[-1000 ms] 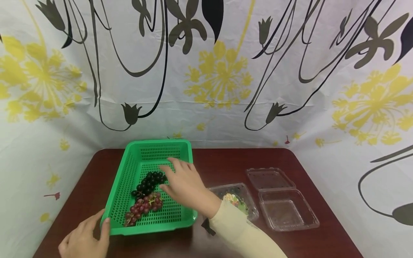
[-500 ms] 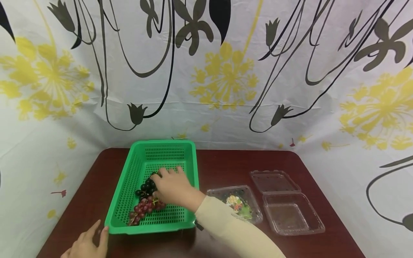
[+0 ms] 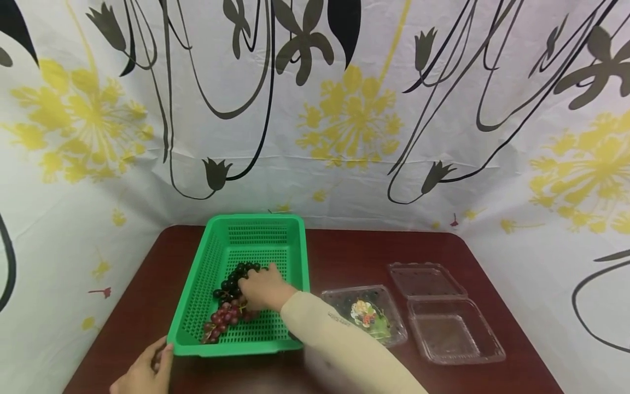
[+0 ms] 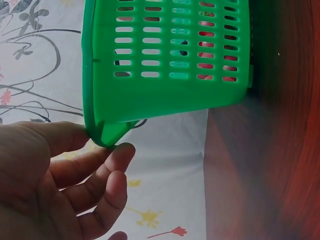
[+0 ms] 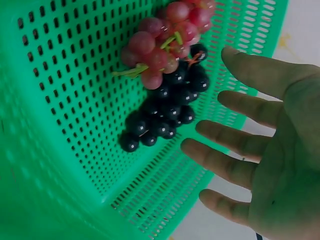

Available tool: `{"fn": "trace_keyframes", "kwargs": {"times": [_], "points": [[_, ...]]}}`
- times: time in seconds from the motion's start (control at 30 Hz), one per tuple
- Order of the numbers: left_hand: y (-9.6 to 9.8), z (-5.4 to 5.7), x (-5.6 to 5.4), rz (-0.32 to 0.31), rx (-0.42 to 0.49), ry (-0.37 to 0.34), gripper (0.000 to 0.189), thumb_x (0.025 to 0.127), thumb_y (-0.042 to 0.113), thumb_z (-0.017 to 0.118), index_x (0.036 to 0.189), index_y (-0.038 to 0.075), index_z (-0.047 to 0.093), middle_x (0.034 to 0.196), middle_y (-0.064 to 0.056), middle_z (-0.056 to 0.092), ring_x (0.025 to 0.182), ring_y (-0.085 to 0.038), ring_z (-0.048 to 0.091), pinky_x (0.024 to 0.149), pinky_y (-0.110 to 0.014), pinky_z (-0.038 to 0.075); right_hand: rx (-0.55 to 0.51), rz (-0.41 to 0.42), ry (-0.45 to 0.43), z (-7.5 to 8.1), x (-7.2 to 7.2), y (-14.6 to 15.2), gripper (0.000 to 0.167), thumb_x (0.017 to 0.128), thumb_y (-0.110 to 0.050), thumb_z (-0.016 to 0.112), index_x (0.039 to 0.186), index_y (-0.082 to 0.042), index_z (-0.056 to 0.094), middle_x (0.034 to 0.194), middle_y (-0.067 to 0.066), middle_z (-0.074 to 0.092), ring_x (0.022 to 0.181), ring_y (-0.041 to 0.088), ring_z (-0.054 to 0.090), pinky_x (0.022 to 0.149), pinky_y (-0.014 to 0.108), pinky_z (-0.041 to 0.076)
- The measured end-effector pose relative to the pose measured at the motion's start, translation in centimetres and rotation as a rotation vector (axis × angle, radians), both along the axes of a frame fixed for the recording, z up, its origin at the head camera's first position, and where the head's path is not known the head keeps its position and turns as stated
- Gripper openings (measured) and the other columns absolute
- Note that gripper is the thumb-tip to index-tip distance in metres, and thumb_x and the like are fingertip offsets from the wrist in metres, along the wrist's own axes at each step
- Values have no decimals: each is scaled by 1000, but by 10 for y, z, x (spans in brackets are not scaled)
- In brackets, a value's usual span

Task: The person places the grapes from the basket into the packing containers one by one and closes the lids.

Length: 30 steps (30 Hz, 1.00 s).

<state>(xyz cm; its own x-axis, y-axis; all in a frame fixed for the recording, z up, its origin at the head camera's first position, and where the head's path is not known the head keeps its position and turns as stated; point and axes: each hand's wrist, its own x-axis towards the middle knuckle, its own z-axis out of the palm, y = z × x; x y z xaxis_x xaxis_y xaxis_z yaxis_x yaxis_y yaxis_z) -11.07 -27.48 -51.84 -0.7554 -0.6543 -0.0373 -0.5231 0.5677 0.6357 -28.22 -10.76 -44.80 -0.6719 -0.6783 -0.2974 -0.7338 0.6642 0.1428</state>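
A green perforated plastic basket [image 3: 256,348] stands on the dark red table. Inside lie a bunch of black grapes [image 3: 230,285] and, nearer the front, a bunch of red grapes [image 3: 222,318]. My left hand [image 3: 147,369] holds the basket's front left corner; in the left wrist view its thumb and fingers pinch the rim [image 4: 105,137]. My right hand [image 3: 263,290] is down in the basket at the right of the black grapes. Its fingers [image 5: 220,162] look spread and fairly straight beside the black grapes [image 5: 165,112] in the right wrist view, with nothing between them.
Right of the basket lies a clear plastic box [image 3: 344,298] bearing a colourful label, with something green in it. Beyond it an open clear clamshell box [image 3: 445,334] has its lid folded back. A patterned white cloth [image 3: 354,197] surrounds the table [image 3: 344,251].
My right hand has come down and forward-left, from above the basket to beside the black grapes. My left hand stays at the basket's corner. The head view has shifted slightly.
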Motion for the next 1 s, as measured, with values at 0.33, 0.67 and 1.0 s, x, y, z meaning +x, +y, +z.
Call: {"fn": "trace_keyframes", "kwargs": {"times": [0.33,0.67,1.0], "points": [[-3,0,-1,11,106,-9,57,101,44,40,123,-5,57,78,-7,63,64,-10,48,82,-52,25,48,-46,-120,-1,-4,-13,5,89,-27,69,85,-30,69,80,-8,66,97,13,65,118,46,24],[-4,-1,-2,-31,145,-21,58,102,43,39,126,-8,54,84,-12,66,66,-12,51,84,-57,23,112,-9,-95,-13,-6,-19,34,92,-16,63,60,-19,52,57,-4,53,71,15,61,118,44,26],[-4,0,-1,-18,126,-26,57,101,45,40,126,-5,56,87,-12,68,67,-10,53,84,-56,25,86,-6,-50,-21,-16,-22,8,91,-23,66,94,-23,74,95,-5,73,106,15,65,113,41,35]]}}
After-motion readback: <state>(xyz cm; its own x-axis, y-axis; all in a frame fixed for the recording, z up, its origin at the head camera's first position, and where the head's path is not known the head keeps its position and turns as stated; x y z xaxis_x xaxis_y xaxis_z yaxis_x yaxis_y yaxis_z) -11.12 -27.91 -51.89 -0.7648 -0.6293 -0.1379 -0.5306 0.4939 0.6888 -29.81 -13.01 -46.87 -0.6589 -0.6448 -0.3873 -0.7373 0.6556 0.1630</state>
